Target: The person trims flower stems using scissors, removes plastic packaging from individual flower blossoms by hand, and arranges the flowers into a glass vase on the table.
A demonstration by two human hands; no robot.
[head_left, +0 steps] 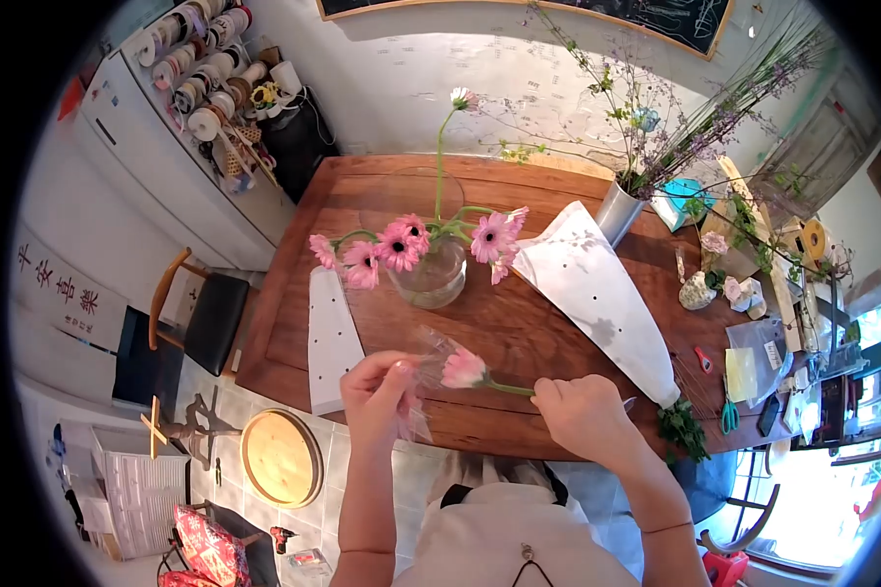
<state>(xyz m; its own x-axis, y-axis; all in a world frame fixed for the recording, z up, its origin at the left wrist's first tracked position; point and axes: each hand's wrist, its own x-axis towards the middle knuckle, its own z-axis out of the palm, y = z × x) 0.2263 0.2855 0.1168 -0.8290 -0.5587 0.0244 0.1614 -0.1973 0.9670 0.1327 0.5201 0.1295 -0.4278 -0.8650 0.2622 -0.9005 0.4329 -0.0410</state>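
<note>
My right hand (582,416) is closed around the green stem of a pink gerbera (466,369), whose head points left. Pinched in my left hand (379,396) is a clear plastic sleeve (423,386), bunched beside the flower head. Whether the sleeve still touches the petals I cannot tell. Behind my hands a round glass vase (431,281) holds several pink gerberas (398,245), most drooping over its rim and one standing tall. A white paper wrap (597,293) with small dark holes lies right of the vase. Another white perforated sheet (331,333) lies to the left.
On the wooden table (499,426), a metal vase (617,213) of tall branches stands at back right. Teal scissors (729,416), red-handled scissors (703,359), green leaves (683,430) and plastic bags lie at right. A black-seated chair (215,318) and a round wooden piece (281,457) are at left.
</note>
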